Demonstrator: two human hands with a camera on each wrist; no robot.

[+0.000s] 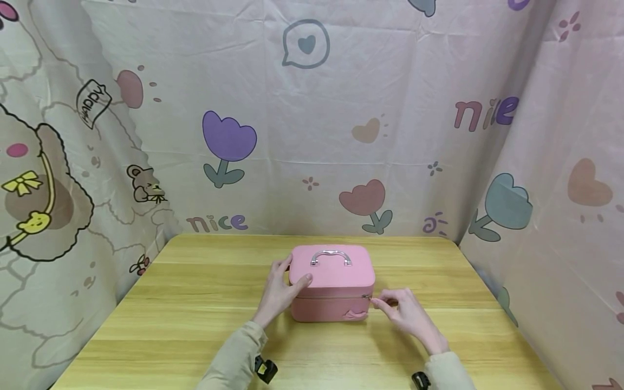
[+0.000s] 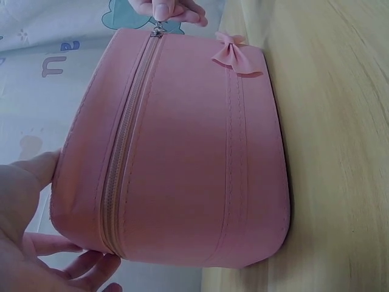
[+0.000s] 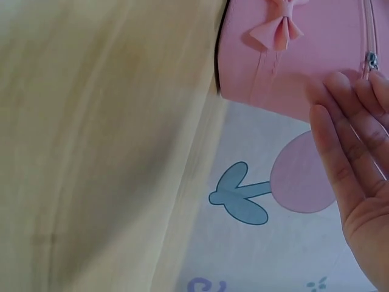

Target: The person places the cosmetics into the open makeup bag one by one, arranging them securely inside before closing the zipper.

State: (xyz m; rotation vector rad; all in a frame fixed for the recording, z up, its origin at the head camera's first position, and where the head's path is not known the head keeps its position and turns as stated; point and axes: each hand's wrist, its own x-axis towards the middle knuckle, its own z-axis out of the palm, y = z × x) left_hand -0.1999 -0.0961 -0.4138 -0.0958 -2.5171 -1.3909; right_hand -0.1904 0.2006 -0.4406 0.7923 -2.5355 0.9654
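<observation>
A pink cosmetic case point(image 1: 330, 307) with a silver handle point(image 1: 331, 253) on its lid stands on the table, lid down. My left hand point(image 1: 279, 290) holds its left side, the thumb on the lid and the fingers around the corner. Along the front runs a zipper point(image 2: 121, 140), its teeth meeting in the left wrist view. At the right front corner my right hand point(image 1: 403, 313) pinches the zipper pull point(image 2: 159, 28) between thumb and fingers. Below the zipper on that side sits a pink bow point(image 3: 283, 23).
The wooden table point(image 1: 170, 330) has a light yellow grain. A printed curtain point(image 1: 302, 124) with flowers and bears hangs behind it and along both sides. Black wrist devices point(image 1: 265, 370) are worn at the beige sleeves point(image 1: 234, 355).
</observation>
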